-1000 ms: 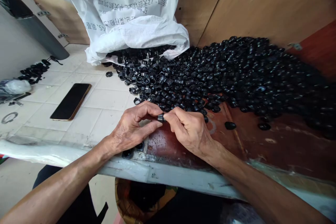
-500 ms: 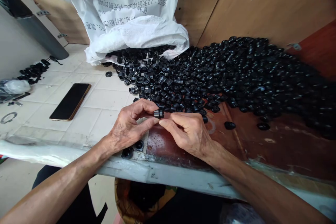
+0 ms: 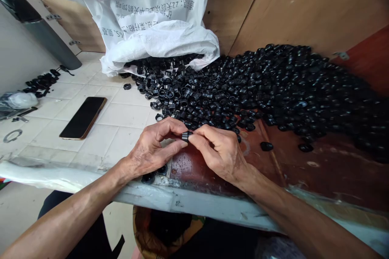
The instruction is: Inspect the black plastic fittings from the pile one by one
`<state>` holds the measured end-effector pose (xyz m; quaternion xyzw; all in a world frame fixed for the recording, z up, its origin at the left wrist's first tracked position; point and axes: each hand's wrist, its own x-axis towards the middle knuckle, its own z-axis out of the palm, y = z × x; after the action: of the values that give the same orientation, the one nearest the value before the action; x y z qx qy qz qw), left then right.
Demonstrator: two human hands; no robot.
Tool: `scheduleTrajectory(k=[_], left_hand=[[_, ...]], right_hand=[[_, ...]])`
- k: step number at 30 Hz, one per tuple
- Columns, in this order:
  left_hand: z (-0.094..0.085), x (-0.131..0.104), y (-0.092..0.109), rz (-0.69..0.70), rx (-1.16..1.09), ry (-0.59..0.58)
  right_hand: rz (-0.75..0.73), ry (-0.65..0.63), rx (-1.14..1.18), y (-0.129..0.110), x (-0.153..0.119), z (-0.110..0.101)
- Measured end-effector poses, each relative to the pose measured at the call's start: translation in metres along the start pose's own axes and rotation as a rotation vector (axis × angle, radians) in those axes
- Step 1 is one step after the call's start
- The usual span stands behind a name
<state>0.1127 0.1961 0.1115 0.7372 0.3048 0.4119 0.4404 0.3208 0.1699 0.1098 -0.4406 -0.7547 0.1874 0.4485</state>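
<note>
Your left hand [image 3: 152,149] and right hand [image 3: 220,151] meet at centre frame, fingertips of both pinched shut on one small black plastic ring [image 3: 185,136], held just above surface [image 3: 121,117] edge. Two black pieces [image 3: 153,175] lie under left hand near that edge. Judged progress: early. Huge heap of black rings [image 3: 273,85] fills centre and right, spilling from white sack [image 3: 158,28] at top. Phone [image 3: 82,117] lies left, well apart.
</note>
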Motion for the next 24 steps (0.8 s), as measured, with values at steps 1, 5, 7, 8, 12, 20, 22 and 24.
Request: scheduleTrajectory(k=[1,5,7,8,12,20,22,24], left_hand=[[-0.0001,0.0001,-0.0002,0.008,0.007,-0.001],[-0.0002,0.0011,-0.0005,-0.012,0.003,0.021],[0.0,0.0014,0.0002,-0.022,-0.01,0.024],[0.0001,0.0015,0.0008,-0.027,-0.02,0.026],[0.0006,0.0016,0.0045,-0.063,-0.059,0.018],[0.0026,0.001,0.005,-0.173,-0.162,0.039],[0.0025,0.0007,0.0031,-0.112,-0.115,0.031],[0.0022,0.0006,0.0018,-0.044,-0.058,0.022]], right_hand=[[0.014,-0.01,-0.008,-0.0001,-0.0001,-0.0001],[0.027,-0.002,0.017,-0.0003,-0.0006,-0.0009],[0.021,0.007,-0.002,-0.0002,-0.0009,-0.0012],[0.022,0.013,-0.006,-0.0002,-0.0009,-0.0013],[0.005,0.033,0.025,-0.0014,-0.0007,-0.0023],[0.038,0.019,0.057,-0.0063,0.0003,-0.004],[0.181,-0.04,0.117,-0.0064,0.0007,-0.0034],[0.308,-0.102,0.195,-0.0062,0.001,-0.0029]])
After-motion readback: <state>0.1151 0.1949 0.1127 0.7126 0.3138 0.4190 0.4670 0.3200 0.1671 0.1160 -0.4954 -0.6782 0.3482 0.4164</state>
